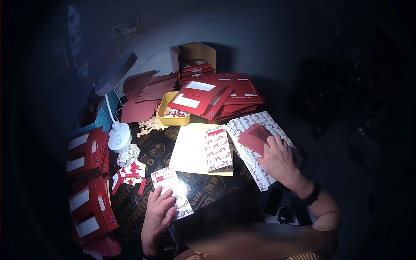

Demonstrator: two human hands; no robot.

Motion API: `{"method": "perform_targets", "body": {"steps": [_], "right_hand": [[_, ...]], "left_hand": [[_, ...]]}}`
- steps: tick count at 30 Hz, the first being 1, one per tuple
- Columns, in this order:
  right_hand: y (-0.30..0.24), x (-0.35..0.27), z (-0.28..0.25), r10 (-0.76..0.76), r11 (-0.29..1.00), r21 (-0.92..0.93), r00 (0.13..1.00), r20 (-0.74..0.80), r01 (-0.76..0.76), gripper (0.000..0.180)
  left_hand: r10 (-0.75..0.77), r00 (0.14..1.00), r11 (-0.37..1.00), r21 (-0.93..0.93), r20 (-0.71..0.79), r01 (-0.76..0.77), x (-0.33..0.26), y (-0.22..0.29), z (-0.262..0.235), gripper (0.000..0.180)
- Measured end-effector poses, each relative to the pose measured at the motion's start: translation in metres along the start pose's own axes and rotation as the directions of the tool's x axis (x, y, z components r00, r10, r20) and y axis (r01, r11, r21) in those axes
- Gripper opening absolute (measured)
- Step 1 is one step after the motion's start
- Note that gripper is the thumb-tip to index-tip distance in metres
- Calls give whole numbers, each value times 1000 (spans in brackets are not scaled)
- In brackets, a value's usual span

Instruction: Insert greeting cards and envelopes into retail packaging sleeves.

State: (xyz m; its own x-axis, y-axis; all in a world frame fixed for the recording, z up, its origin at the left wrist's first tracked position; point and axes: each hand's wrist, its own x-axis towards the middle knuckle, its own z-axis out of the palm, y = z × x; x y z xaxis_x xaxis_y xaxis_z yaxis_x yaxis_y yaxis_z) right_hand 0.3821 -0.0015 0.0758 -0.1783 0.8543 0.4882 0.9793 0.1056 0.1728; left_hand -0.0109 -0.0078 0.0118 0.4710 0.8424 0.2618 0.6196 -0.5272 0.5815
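My left hand (159,210) lies with its fingers spread over a white patterned paper wallet (178,195) with a small red label near its top. Over on the right, my right hand (279,160) has its fingers closed on the edge of some dark red paper pieces (252,138). They lie on a stack of white sheets (260,119) printed with the same red bow pattern. Between my hands, another patterned wallet (218,149) with a red label rests on a cream sheet (188,147).
A lit desk lamp (119,138) stands at the left, beside red and white label strips (132,173). Red card folders (89,208) are stacked on the left edge. More red folders (238,86), a yellow tub (174,119) and an open cardboard box (203,51) stand at the back.
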Motion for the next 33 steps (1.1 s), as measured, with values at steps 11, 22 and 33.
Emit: {"method": "perform_targets", "body": {"steps": [11, 22, 33], "right_hand": [[12, -1, 19, -10, 998, 57, 999, -37, 12, 21], [12, -2, 24, -19, 994, 103, 1000, -19, 20, 22], [21, 17, 10, -105, 974, -221, 968, -227, 54, 10]], "left_hand": [[-33, 999, 999, -37, 14, 34, 2, 3, -3, 35], [-23, 1000, 999, -26, 7, 23, 1, 6, -4, 34], [19, 998, 999, 27, -65, -17, 4, 1, 0, 30]]}}
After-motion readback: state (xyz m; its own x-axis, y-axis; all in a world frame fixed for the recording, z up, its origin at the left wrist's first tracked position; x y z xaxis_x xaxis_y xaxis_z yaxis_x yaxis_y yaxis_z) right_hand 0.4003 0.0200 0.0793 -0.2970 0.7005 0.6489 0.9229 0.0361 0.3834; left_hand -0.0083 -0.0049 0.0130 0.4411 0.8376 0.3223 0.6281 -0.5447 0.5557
